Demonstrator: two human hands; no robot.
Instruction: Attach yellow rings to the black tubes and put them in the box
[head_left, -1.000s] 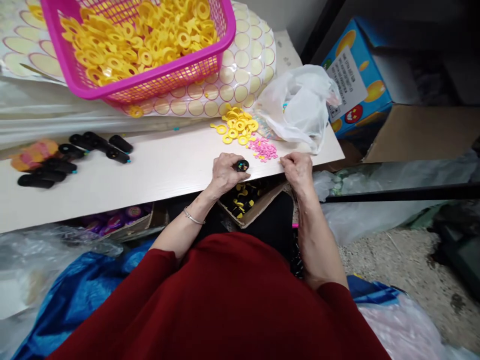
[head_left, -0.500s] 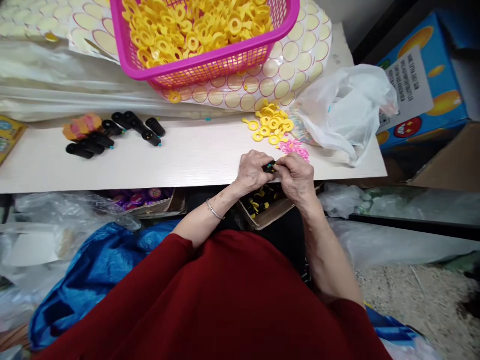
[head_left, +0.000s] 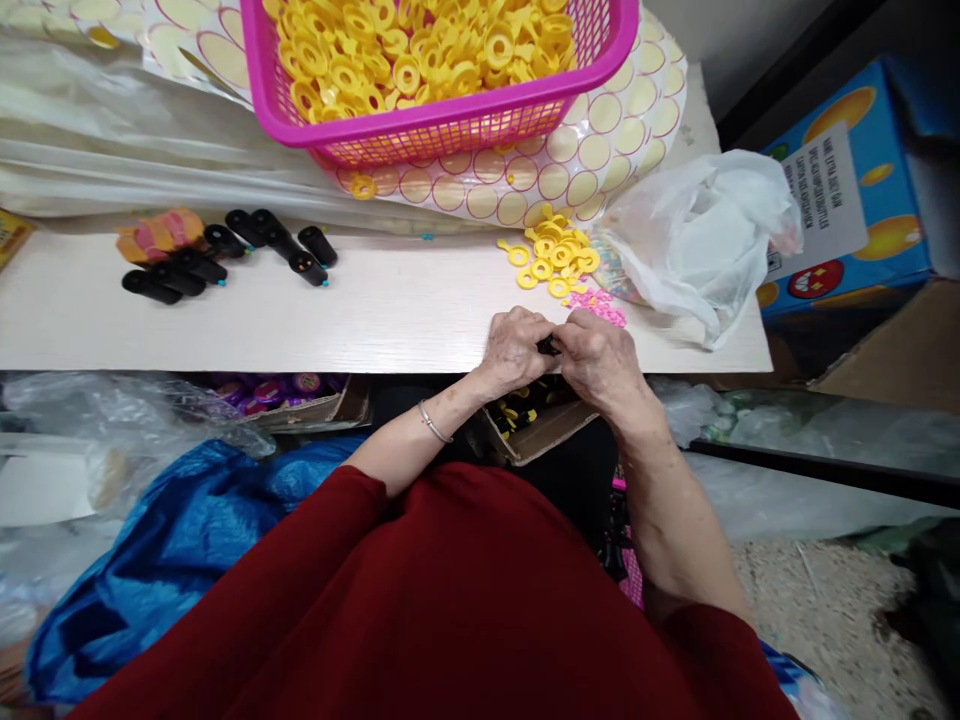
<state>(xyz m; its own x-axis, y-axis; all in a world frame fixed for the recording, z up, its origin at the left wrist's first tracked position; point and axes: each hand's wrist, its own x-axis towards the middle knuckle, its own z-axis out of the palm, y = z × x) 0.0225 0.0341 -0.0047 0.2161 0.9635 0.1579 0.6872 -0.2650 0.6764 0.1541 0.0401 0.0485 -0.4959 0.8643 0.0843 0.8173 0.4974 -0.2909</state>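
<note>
My left hand (head_left: 516, 350) and my right hand (head_left: 600, 358) meet at the near edge of the white table (head_left: 375, 310), fingers curled together around a small black cylinder (head_left: 548, 347) that barely shows between them. Just beyond my hands lie a heap of yellow rings (head_left: 553, 258) and a few small pink pieces (head_left: 596, 303). A cardboard box (head_left: 532, 425) of black and yellow parts sits below my hands, on my lap.
Several finished black cylinders (head_left: 225, 255) lie at the table's left beside an orange-pink bundle (head_left: 157, 232). A pink basket (head_left: 442, 70) full of yellow rings rests on a dotted sheet at the back. A white plastic bag (head_left: 701, 235) sits at right, a blue carton (head_left: 847, 190) beyond it.
My right hand came left from beside the pink pieces and joined the left hand on the black cylinder. The view shifted left and down.
</note>
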